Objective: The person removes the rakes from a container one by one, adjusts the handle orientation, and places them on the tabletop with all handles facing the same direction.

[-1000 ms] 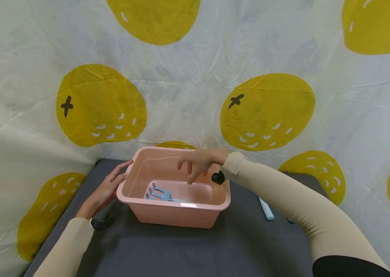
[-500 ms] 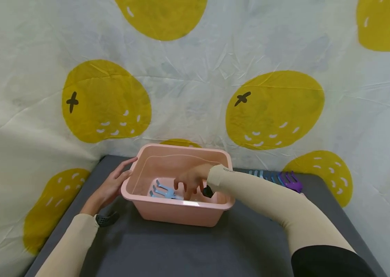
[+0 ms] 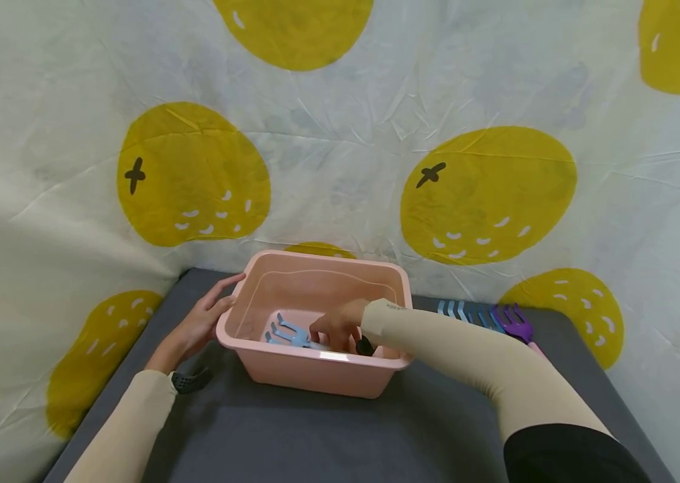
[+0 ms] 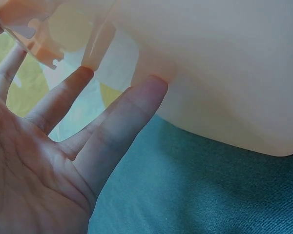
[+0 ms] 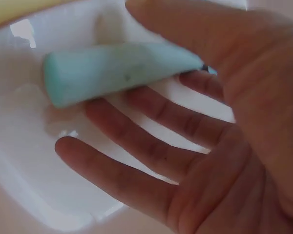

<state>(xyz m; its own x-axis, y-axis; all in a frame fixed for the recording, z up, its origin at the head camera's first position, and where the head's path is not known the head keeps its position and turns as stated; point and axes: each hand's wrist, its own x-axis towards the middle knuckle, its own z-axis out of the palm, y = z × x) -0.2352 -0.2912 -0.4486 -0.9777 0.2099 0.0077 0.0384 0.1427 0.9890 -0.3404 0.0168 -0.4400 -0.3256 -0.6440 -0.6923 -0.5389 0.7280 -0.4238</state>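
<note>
A pink plastic tub (image 3: pixel 316 374) stands on the dark cloth. Inside it lies a light blue hand rake (image 3: pixel 294 337), tines to the left; its pale mint handle (image 5: pixel 97 73) fills the middle of the right wrist view. My right hand (image 3: pixel 336 327) reaches down into the tub beside that handle. The fingers are nearly straight, with several fingertips right at the handle's lower edge and the thumb on the other side. My left hand (image 3: pixel 195 327) rests against the tub's left end, its straight fingertips (image 4: pixel 154 90) touching the outer wall just below the rim.
Right of the tub, partly behind my right forearm, lie a purple garden fork (image 3: pixel 515 324) with a pink handle, a dark blue tool (image 3: pixel 488 319) and a light blue rake (image 3: pixel 452 310). Behind the dark-covered table (image 3: pixel 292 436) hangs a white curtain (image 3: pixel 340 134) with yellow fruit prints.
My right hand has lowered from above the tub to the rake's handle inside. The left hand keeps its place on the tub. The tools at the right have come out from behind my arm.
</note>
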